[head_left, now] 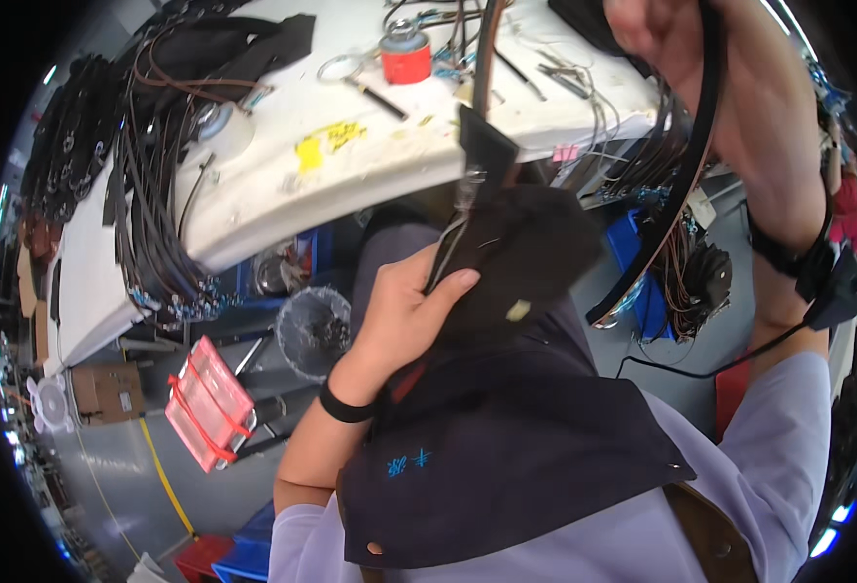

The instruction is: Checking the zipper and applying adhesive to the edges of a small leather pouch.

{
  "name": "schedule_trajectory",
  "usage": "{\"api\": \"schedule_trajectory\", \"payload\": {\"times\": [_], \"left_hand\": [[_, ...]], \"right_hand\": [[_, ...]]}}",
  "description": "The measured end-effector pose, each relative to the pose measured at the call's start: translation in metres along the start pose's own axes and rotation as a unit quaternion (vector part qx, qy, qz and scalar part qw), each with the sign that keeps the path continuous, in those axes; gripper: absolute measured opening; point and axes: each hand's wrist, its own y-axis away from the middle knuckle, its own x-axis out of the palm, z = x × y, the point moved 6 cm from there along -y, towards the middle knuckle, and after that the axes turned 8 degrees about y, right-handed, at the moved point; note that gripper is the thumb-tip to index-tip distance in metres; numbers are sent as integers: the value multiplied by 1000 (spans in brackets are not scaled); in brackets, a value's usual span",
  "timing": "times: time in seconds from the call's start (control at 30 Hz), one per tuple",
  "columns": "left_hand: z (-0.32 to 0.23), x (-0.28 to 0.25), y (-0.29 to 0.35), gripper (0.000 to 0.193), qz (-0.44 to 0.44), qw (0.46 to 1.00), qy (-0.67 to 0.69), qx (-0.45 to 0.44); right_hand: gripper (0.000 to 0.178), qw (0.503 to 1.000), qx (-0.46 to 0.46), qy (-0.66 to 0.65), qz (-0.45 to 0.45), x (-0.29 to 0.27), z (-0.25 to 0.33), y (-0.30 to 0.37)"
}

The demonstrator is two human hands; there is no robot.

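My left hand [414,301] grips a dark flat bag-like piece [535,238] over my lap, its thumb lying on top. A metal clasp [470,185] and a pointed black tab [487,144] stick up from that piece. At the upper right, my raised right hand [657,39] is closed, blurred and partly cut off by the frame. A long black strap [676,194] with a brown edge runs down from it, its lower end hanging beside the piece. Another strap length [488,58] rises from near the tab and leaves the frame at the top.
A white worktable [273,194] lies ahead, with a red-banded jar [405,58], a black-handled tool [380,100] and yellow scraps [326,144]. Black straps [147,194] drape over its left edge. Below are a clear-lined bin [314,330], a pink crate [208,403] and a blue bin [647,282]. A cable [710,374] hangs near my right arm.
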Motion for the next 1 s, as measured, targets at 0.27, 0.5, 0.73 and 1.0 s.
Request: {"api": "schedule_trajectory", "payload": {"times": [0.27, 0.5, 0.73, 1.0], "left_hand": [[12, -53, 70, 29, -120, 976, 171, -62], [60, -68, 82, 35, -204, 887, 391, -139], [78, -60, 105, 36, -308, 765, 527, -204], [87, -39, 77, 34, -309, 720, 576, -233]], "right_hand": [[20, 958, 250, 141, 24, 24, -151, 143], [33, 918, 291, 247, 104, 76, -242, 177], [65, 930, -54, 308, 195, 109, -179, 158], [84, 910, -192, 368, 0, 105, -163, 147]]}}
